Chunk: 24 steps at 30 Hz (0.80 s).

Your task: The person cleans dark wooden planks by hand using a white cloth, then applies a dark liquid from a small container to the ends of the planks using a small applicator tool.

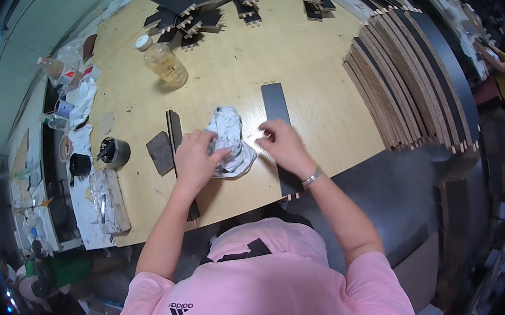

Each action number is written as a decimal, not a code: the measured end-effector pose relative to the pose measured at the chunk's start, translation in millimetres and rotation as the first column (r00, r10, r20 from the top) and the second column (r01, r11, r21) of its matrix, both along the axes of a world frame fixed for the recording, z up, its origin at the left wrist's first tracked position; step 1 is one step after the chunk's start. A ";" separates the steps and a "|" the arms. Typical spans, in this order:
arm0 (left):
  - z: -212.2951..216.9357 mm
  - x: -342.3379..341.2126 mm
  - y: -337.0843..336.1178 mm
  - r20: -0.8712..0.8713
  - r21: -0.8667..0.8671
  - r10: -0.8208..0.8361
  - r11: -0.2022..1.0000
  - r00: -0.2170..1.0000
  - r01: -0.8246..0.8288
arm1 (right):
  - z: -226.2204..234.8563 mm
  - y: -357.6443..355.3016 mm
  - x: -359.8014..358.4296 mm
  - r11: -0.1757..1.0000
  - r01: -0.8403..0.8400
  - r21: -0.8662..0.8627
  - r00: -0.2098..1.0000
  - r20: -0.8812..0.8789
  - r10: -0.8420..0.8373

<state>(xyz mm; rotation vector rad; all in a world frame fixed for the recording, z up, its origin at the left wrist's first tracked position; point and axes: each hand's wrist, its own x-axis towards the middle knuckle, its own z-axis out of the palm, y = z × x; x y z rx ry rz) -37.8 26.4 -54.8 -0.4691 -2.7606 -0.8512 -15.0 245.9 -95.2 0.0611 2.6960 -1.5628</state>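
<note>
A crumpled white rag [229,132] lies on the pale wooden table in front of me. My left hand [195,159] is at its left edge, thumb and fingers apart, with the thumb over the cloth. Beneath that hand runs a narrow dark strip board [174,126], partly hidden by my wrist and forearm. A flat black board [278,102] with wooden dowels at its near end lies to the right of the rag. Over its middle is my right hand [287,146], fingers curled with a gap between them and the thumb; nothing shows in it.
A dark square block [160,153] and a metal cup [114,153] stand left. A bottle of yellowish liquid [162,63] is farther back. Dowelled black boards [182,7] are piled at the far side; a tall row of panels [409,75] stands right. Another person [502,73] is far right.
</note>
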 end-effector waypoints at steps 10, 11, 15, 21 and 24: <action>34.1 27.6 -21.7 0.213 0.684 0.097 0.696 0.972 -0.219 | 6.4 -15.8 -16.7 0.881 -0.418 -0.221 0.839 0.277 0.468; 33.2 29.1 -24.6 0.236 0.729 0.124 0.633 0.964 -0.260 | 8.7 -13.9 -19.1 0.947 -0.303 -0.108 0.942 0.118 0.315; 36.1 32.6 -25.2 0.315 0.768 0.057 0.572 0.948 -0.289 | 43.2 -27.4 -21.5 0.960 -0.265 -0.092 0.917 -0.333 0.221; 51.1 2.7 -18.2 -0.053 0.385 0.138 0.917 0.989 -0.108 | 45.7 -40.1 -43.1 0.800 -0.356 -0.483 0.919 -0.028 0.392; 42.4 -6.4 -24.0 -0.192 0.098 -0.018 0.994 0.981 0.037 | 55.3 -41.9 -52.7 0.668 -0.413 -0.618 0.851 -0.002 0.525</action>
